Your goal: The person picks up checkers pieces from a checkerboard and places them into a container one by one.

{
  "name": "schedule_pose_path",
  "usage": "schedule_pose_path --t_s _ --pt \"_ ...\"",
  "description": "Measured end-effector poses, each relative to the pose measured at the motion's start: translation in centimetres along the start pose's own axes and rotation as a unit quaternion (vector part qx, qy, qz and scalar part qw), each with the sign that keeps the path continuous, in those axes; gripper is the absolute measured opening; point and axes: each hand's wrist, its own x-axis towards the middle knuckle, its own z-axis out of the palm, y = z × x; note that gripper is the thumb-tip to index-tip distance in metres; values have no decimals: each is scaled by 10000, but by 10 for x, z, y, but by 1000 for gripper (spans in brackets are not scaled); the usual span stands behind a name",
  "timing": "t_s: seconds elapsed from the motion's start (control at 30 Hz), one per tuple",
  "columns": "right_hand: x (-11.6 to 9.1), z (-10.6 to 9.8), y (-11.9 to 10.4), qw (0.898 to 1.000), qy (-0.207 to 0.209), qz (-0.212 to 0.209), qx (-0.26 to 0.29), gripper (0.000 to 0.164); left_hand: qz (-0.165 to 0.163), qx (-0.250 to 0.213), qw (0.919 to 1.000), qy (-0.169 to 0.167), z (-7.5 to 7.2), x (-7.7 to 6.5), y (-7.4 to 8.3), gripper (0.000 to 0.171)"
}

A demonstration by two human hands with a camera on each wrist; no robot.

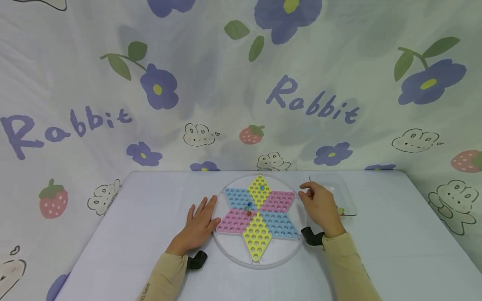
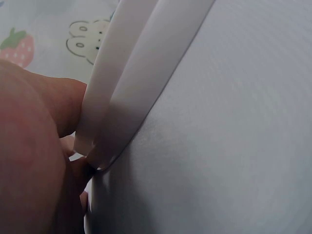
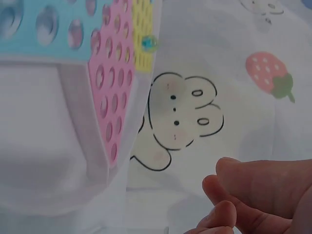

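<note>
A round white Chinese checkers board (image 1: 233,258) with a yellow, pink and blue star lies between the hands. Several glass marbles, including a red one (image 1: 249,214) and a blue one (image 1: 249,204), sit near its middle; a teal marble (image 1: 262,187) lies in the far yellow point. My left hand (image 1: 196,228) rests at the board's left edge, fingers straight and spread, thumb touching the rim (image 2: 129,73). My right hand (image 1: 320,205) hovers between the board and a clear tray, fingers loosely bent. No marble shows at its thumb and index fingertips (image 3: 229,168).
The clear tray (image 1: 348,194) stands right of the board, partly behind the right hand, with a few marbles (image 1: 341,211) in its near corner. A white cloth covers the table (image 1: 395,246). A printed curtain (image 1: 211,96) hangs behind the far edge.
</note>
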Motion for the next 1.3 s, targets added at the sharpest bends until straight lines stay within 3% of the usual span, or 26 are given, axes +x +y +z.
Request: schedule_pose_path --t_s 1.3 --pt "-21 51 -47 9973 -301 -630 249 15 58 -56 10000 -21 1 1 -4 68"
